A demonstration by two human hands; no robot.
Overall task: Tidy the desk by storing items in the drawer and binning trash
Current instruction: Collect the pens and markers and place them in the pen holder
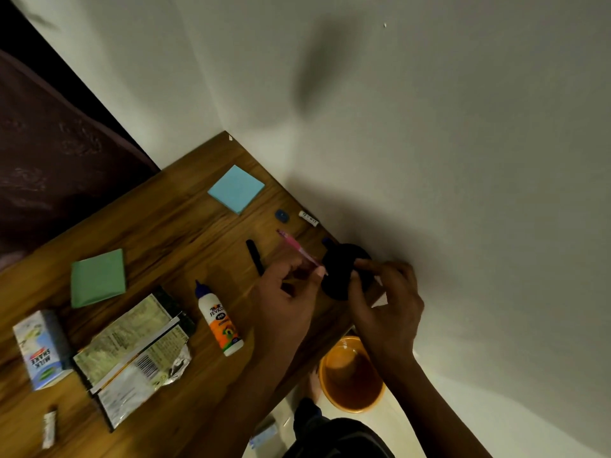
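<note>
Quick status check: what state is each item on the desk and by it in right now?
Pink pen: held in left hand.
Black holder: gripped by right hand.
Glue bottle: lying down, capped.
Foil wrapper: torn open, flat.
Milkshake carton: lying on its side.
Orange bin: open, on floor.

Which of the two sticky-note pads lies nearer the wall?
The blue sticky-note pad, near the desk's far corner. The green sticky-note pad lies farther from the wall, beside the milkshake carton.

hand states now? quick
Left hand: closed on pink pen.
Right hand: fingers gripping black holder.
</note>
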